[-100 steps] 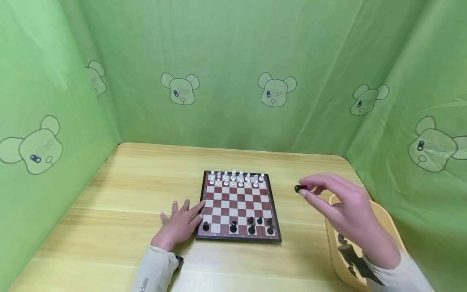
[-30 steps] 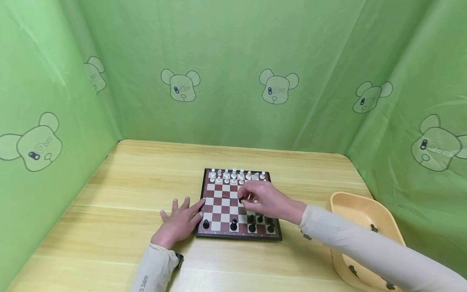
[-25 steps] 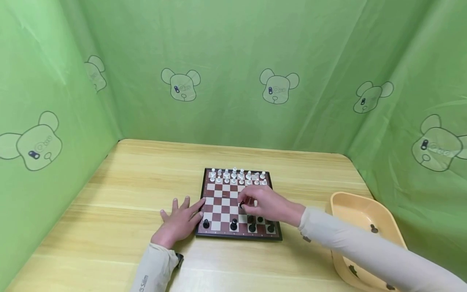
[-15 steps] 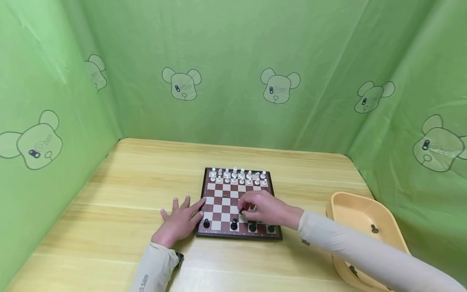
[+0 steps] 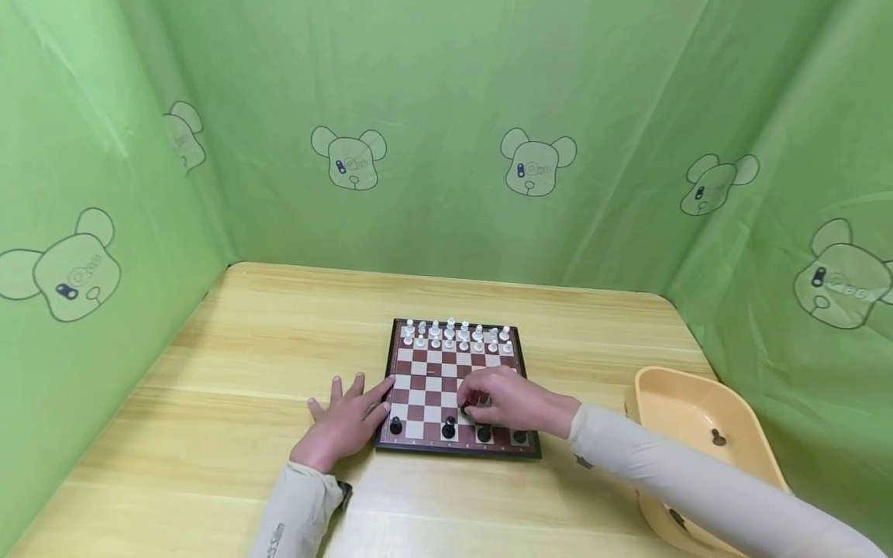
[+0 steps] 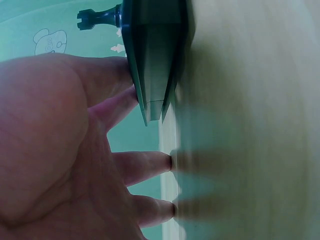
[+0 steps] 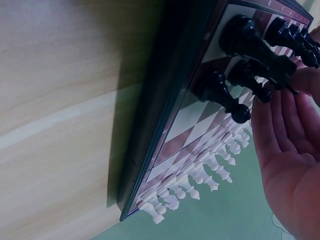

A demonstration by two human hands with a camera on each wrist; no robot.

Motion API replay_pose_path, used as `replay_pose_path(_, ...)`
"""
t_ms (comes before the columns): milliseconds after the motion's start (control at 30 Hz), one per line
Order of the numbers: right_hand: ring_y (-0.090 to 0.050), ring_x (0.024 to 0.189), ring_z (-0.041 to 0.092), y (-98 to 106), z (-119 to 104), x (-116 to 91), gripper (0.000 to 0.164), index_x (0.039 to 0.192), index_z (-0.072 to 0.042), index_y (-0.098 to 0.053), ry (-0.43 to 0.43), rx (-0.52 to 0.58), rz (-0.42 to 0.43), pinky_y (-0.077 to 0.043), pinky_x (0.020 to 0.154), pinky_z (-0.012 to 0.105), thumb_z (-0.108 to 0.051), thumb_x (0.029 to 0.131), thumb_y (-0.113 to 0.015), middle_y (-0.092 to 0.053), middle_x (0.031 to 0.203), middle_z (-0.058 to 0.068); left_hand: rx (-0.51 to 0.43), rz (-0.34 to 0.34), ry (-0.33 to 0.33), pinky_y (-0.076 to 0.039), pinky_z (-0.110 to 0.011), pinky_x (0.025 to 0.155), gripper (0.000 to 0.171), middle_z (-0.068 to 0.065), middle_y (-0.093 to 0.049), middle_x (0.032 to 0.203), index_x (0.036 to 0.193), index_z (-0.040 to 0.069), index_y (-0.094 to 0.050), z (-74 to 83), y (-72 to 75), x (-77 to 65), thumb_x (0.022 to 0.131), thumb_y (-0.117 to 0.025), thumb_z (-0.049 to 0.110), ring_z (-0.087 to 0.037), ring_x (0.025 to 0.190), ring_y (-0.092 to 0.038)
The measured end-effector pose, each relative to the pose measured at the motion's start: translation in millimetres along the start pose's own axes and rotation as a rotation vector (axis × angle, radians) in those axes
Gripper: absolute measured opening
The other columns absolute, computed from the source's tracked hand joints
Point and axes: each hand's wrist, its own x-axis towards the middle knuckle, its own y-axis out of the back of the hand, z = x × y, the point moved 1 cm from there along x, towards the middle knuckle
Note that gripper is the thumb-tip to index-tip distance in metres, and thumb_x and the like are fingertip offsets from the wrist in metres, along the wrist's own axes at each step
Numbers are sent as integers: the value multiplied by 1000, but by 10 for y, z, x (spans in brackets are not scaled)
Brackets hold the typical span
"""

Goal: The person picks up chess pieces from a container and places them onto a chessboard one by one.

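A chessboard [image 5: 424,397] lies on the table with two rows of white chess pieces [image 5: 449,335] at its far side. My right hand [image 5: 512,399] pinches a small black chess piece [image 5: 465,408] low over the near right half; fingers partly hide it. Black pieces stand along the near edge, among them a black rook [image 7: 255,47] and a black pawn [image 7: 220,95] in the right wrist view. My left hand [image 5: 342,428] has its fingers spread, two touching the board's left edge and others on the table. Another black rook [image 6: 100,18] shows at that side in the left wrist view.
An orange plastic bin [image 5: 749,418] stands at the table's right, with a few black chess pieces [image 5: 718,437] inside; my right sleeve [image 5: 670,465] crosses over it. Green cloth walls [image 5: 432,225] enclose the wooden table [image 5: 279,325] at the back and sides.
My right hand has brought the black chess piece from beside the bin to the board, then drawn it nearer, towards the near rows. My left hand has stayed at the board's left edge.
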Motion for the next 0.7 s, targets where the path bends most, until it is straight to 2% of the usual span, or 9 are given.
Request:
replay_pose_path(400,-67,95,9,-21,26,13,14,104,-12,-75,-6,13,-37,-59,89,29,-7,91,-75,-75,104,-2,4,1,0,3,-89,104,51,-28,-26,165,160,31,-40,-13,-7,7,110,-45,40,-62,149,-7)
replay_pose_path(700,-65,90,4,-30,36,35,13,103,-13,-75,-10,14,-56,-58,85,25,-10,91,-76,-75,101,-4,2,-3,4,4,-89,104,51,-28,-25,166,161,31,-40,-13,-4,18,110,-44,40,-62,149,-6)
